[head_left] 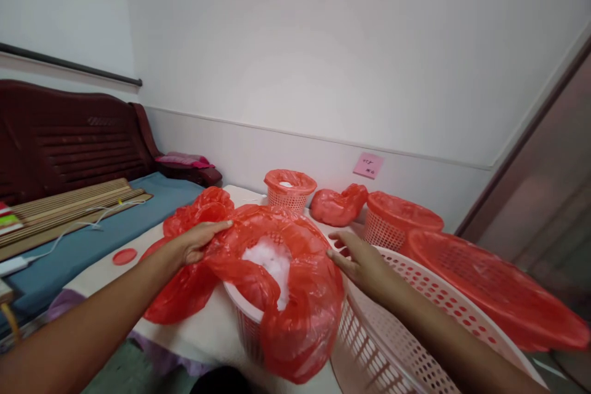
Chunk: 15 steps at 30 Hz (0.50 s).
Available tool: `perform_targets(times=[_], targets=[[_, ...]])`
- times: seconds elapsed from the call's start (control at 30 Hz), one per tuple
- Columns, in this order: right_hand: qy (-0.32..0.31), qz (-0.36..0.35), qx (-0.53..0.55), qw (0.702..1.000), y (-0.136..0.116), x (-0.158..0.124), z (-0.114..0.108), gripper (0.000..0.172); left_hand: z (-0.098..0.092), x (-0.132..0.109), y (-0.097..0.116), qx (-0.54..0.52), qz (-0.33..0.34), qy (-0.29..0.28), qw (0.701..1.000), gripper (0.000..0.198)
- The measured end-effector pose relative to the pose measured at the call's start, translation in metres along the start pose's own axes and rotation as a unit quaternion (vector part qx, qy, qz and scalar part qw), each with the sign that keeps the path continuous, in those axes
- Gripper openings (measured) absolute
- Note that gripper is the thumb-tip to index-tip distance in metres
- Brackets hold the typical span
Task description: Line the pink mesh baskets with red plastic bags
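Observation:
A red plastic bag [305,326] lines a pale pink perforated basket [249,314], its loose edge folded out over the rim. White fluffy material [270,261] lies inside the bag. My left hand [201,243] is closed on the bag's left edge, thumb on top, some fingers hidden by plastic. At the bag's right edge is my right hand [355,255], fingers apart and slightly bent, with nothing gripped. More crumpled red plastic [184,286] spreads to the left, under and beyond my left hand.
A large pink basket [373,345] stands at right, under my right forearm. Behind are a small bag-lined basket [289,194], a tied red bag [337,204], and red-covered baskets [401,212]. A red disc [124,256] lies left; a bench [78,141] stands beyond.

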State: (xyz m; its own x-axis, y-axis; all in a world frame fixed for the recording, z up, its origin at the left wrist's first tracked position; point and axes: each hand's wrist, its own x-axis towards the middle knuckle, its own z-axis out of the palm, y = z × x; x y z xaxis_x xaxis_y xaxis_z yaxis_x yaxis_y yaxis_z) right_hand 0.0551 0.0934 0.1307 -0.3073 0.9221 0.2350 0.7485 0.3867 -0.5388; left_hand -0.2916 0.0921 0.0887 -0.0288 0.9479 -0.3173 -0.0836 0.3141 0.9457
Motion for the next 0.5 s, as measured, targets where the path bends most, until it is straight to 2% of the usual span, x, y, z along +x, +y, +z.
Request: perform_targets(times=[0.07, 0.2, 0.37, 0.5], targets=[[-0.025, 0.042, -0.012, 0.999, 0.011, 0.03, 0.014, 0.047, -0.011, -0.001, -0.004, -0.033, -0.019, -0.031, 0.999, 0.025], [-0.066, 0.093, 0.022, 0.993, 0.023, 0.062, 0.03, 0.01, -0.025, 0.002, -0.013, -0.059, -0.037, -0.057, 0.996, 0.021], [-0.043, 0.165, 0.092, 0.981, 0.042, 0.076, 0.023, 0.015, -0.027, 0.016, -0.031, -0.062, -0.045, -0.046, 0.996, 0.018], [-0.081, 0.185, 0.108, 0.973, 0.061, 0.085, 0.016, 0.016, -0.028, 0.024, -0.039, -0.025, -0.04, -0.053, 0.997, 0.025]])
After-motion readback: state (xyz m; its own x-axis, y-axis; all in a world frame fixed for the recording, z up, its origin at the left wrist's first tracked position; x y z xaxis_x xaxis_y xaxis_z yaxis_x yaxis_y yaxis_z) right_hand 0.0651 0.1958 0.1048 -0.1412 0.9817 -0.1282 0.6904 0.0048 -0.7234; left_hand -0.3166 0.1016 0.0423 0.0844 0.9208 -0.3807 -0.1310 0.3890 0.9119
